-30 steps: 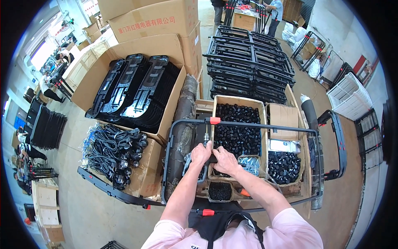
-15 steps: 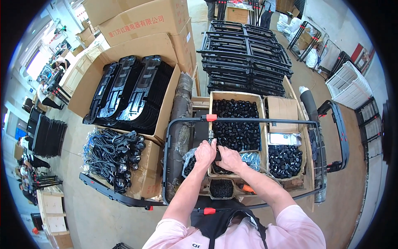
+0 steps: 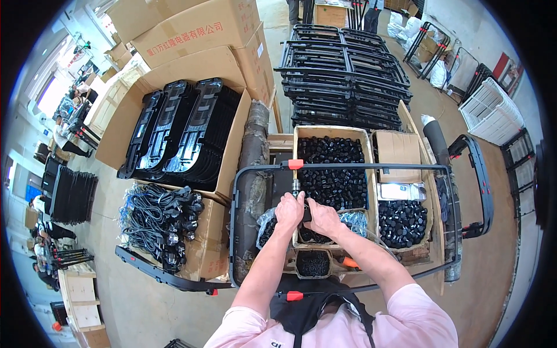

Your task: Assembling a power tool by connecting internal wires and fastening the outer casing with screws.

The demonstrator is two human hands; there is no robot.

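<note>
Close together at the middle, my left hand (image 3: 288, 211) and my right hand (image 3: 322, 219) are both closed around a power drill (image 3: 296, 187). Its silver chuck points away from me, at a red clip (image 3: 296, 164) on the far bar of a black rectangular frame (image 3: 360, 166). My hands hide most of the drill body; whether its tip touches the clip I cannot tell. Another red clip (image 3: 295, 296) sits on the frame's near bar, by my apron. Below the frame, black caps (image 3: 333, 168) fill a wooden bin, and a small tub (image 3: 314, 263) holds tiny black parts.
At left, a cardboard box (image 3: 237, 136) holds upright black panels, with bundled black cables (image 3: 162, 217) before it. Stacked black frames (image 3: 348, 75) stand beyond the bins. More caps (image 3: 401, 223) lie at right, near a wrapped roll (image 3: 438, 142). An orange-handled tool (image 3: 350, 262) lies near my right forearm.
Both hands keep their hold on the drill and have barely shifted. The whole view has moved slightly; the drill still points at the far red clip.
</note>
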